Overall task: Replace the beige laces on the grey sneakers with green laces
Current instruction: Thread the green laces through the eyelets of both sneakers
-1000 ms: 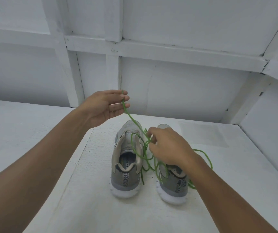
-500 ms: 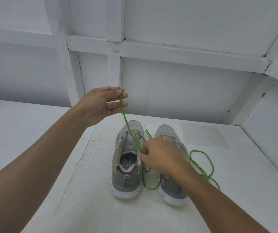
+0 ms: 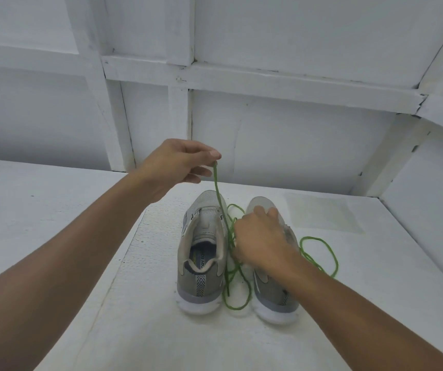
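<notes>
Head view, lacing stage. The left hand [image 3: 180, 163] is raised above the toe of the left grey sneaker [image 3: 201, 253] and pinches the tip of a green lace [image 3: 219, 194] between thumb and forefinger. This draws the cord taut, probably to free it from the tangle below. The right hand [image 3: 260, 242] rests back-up between the shoes and partly over the right grey sneaker [image 3: 272, 293]. Its fingers are hidden, so whether it grips the cord cannot be told. Slack green loops [image 3: 322, 253] lie between and beside the pair on the white, faintly pebbled surface [image 3: 54, 210]. The lace is a thin round cord. The uppers are mesh over smooth white soles, heels toward the viewer, and no beige lace is visible.
</notes>
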Available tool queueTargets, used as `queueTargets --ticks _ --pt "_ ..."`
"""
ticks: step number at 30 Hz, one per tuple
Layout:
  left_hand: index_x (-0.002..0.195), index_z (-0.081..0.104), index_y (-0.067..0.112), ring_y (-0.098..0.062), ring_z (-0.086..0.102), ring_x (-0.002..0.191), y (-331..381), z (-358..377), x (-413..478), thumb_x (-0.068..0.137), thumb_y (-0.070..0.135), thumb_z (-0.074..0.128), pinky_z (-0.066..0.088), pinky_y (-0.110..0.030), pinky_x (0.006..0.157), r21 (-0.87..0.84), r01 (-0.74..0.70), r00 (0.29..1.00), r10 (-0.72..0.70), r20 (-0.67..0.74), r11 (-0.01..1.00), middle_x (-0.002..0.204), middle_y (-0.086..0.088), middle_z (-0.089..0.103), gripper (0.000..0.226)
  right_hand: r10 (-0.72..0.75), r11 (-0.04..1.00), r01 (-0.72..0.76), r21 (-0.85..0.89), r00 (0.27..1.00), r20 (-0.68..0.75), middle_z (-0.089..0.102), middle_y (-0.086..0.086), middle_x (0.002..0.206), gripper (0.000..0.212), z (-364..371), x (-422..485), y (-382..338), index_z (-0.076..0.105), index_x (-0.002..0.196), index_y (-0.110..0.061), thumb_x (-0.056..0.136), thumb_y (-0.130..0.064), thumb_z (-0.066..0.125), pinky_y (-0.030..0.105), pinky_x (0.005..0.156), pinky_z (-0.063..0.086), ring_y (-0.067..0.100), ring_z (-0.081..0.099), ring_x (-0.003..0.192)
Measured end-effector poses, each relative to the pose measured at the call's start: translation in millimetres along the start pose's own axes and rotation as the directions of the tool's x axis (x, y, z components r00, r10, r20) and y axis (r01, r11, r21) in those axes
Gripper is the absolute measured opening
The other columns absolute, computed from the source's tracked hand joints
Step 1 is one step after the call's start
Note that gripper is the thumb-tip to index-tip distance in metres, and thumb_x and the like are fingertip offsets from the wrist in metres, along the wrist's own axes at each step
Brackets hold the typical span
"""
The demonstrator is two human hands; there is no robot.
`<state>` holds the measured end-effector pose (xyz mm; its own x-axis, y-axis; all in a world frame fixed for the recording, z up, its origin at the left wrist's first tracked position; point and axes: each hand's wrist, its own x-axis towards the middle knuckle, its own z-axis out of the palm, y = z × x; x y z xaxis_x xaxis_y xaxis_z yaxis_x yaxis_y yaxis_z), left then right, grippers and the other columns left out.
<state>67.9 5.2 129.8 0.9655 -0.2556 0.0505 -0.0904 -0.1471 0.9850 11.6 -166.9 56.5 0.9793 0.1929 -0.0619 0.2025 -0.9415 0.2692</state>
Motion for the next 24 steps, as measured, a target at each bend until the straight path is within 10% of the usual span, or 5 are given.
queueTargets --ticks 4,9,13,17,24 --pt "0.095 0.072 0.011 -0.018 0.071 0.08 -7 9 -4 0.087 0.018 0.07 0.053 -0.027 0.069 0.189 -0.008 1.0 0.012 -0.019 0.982 0.087 -0.005 0.074 0.011 0.042 0.938 -0.056 0.341 0.998 0.049 0.061 -0.003 0.105 0.022 -27 8 27 0.064 0.103 -0.024 0.087 -0.04 0.064 0.039 0.092 0.033 0.022 0.048 0.11" --pt "0.087 0.073 0.015 -0.003 0.064 0.063 -14 20 2 0.082 0.021 0.075 0.045 -0.014 0.054 0.219 -0.053 0.992 0.077 -0.102 0.974 0.072 0.003 0.07 0.008 0.137 0.322 0.001 0.947 0.989 -0.048 0.068 -0.007 0.108 0.019 -44 15 39 0.067 0.111 -0.019 0.094 -0.022 0.061 0.016 0.076 0.044 0.008 0.062 0.101" --pt "0.09 0.075 0.015 0.01 0.056 0.055 -20 26 6 0.079 0.023 0.078 0.038 -0.004 0.051 0.179 -0.049 0.99 0.072 -0.123 0.983 0.069 0.009 0.066 0.014 0.116 0.126 0.032 0.991 0.992 -0.046 0.074 -0.009 0.094 0.01 -34 19 34 0.069 0.101 -0.021 0.093 -0.02 0.063 0.017 0.075 0.043 -0.004 0.064 0.092" --pt "0.096 0.073 0.016 0.007 0.058 0.062 -27 26 7 0.081 0.028 0.077 0.04 -0.009 0.052 0.18 -0.01 0.992 0.032 -0.123 0.984 0.072 0.01 0.067 0.02 0.194 0.169 0.018 0.985 0.98 -0.052 0.071 -0.006 0.083 0.01 -23 28 31 0.069 0.089 -0.02 0.094 -0.019 0.06 0.029 0.078 0.053 0.008 0.066 0.082" --pt "0.134 0.052 0.022 -0.015 0.052 0.112 -75 17 -14 0.085 0.047 0.066 0.041 -0.028 0.085 0.457 0.202 0.979 -0.166 -0.118 0.866 0.135 0.001 0.054 0.057 0.145 0.625 -0.152 0.766 0.986 0.078 0.055 -0.002 0.097 0.039 -18 21 14 0.056 0.111 -0.016 0.089 -0.047 0.06 0.025 0.062 0.043 0.014 0.054 0.083"
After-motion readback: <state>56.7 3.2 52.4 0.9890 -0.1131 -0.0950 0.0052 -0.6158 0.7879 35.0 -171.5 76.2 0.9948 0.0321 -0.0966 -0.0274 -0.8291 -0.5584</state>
